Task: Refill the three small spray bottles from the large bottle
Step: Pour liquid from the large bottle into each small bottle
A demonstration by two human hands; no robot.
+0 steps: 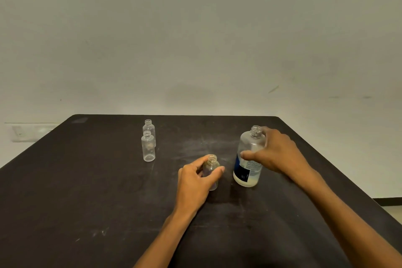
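Hands grip upright bottles, necks up: left hand (pixel 196 177) small bottle (pixel 211 169), right hand (pixel 275 152) large bottle (pixel 250 156).

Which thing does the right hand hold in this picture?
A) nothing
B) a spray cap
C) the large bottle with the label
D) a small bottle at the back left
C: the right hand wraps around the upright large bottle, while the left hand holds a small bottle.

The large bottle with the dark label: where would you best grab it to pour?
Grip the large bottle around its wide middle, coming from its right side, as the right hand does. It stands upright and uncapped, so the narrow neck must stay free, and the left hand blocks the other side.
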